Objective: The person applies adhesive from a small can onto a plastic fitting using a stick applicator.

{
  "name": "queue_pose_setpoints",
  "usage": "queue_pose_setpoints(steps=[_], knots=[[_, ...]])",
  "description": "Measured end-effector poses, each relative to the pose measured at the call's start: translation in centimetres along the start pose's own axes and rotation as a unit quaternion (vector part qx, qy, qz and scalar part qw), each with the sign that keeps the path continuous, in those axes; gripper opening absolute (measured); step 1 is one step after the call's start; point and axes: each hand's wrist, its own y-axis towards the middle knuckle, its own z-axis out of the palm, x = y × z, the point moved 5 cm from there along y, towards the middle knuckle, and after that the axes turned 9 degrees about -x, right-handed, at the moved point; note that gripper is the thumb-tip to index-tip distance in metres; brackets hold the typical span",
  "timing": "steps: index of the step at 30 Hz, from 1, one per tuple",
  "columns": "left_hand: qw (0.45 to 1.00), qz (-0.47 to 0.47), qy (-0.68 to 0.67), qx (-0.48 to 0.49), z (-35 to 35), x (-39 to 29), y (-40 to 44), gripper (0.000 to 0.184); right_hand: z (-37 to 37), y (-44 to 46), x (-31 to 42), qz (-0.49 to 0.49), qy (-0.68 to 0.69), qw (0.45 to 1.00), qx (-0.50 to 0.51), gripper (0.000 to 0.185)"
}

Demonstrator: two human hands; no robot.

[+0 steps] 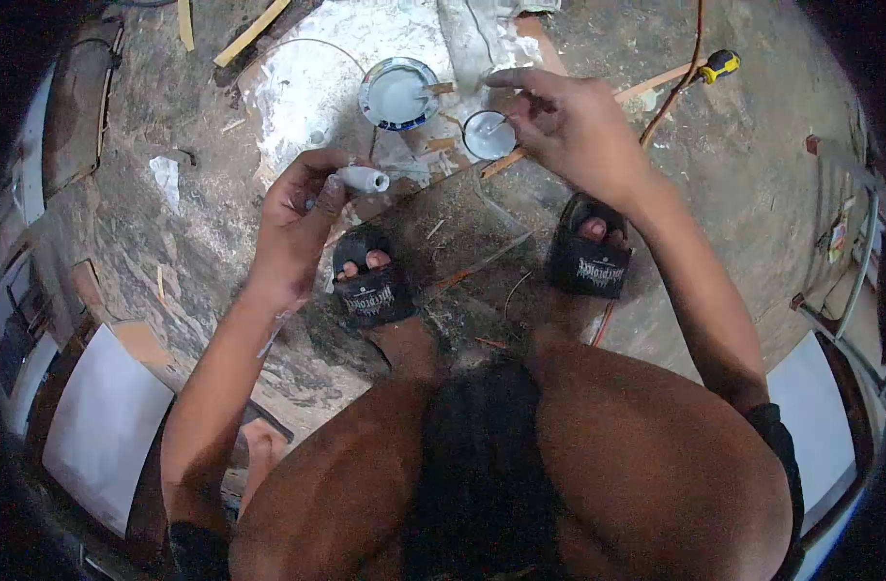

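Note:
My left hand is closed around a short white tube-like piece with a round hole in its end. My right hand is over a small round cup of white liquid, thumb and fingers pinched on a thin stick that reaches into it. The right index finger points out to the left. Beside the cup stands a larger open can of white paint, a flat stick resting in it. Whatever else the left palm may hold is hidden.
White-spattered board lies under the can. A yellow and black screwdriver and a brown cord are at the right. Wood strips lie at the top left. My sandalled feet stand close behind the cup. White panels flank me.

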Motion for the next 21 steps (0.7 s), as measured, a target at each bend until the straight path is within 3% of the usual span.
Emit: queue_pose_setpoints(steps=[5,8,12,14,18,21], knots=[[0.997,-0.002,0.071,-0.025,-1.6,1.4,0.4,0.022,1.6,0.9,-1.3,-0.065,-0.05,0.996,-0.014,0.033],[0.999,-0.013,0.012,-0.041,-1.4,1.8,0.4,0.026,1.3,0.9,-0.3,-0.066,-0.023,0.997,-0.041,0.031],[0.992,0.01,0.124,-0.014,-2.3,2.2,0.8,0.03,2.1,2.0,0.8,-0.012,0.038,0.997,-0.066,0.033],[0.981,0.019,0.191,-0.002,-2.5,2.5,1.1,0.032,3.2,2.6,0.8,-0.014,-0.01,1.0,-0.018,0.034],[0.988,0.032,0.152,0.011,-1.3,1.6,1.3,0.035,4.2,3.2,1.2,-0.043,-0.078,0.996,-0.003,0.034],[0.991,0.059,0.122,0.011,-0.5,1.6,1.4,0.036,3.2,3.3,2.2,-0.087,-0.085,0.99,-0.075,0.029]])
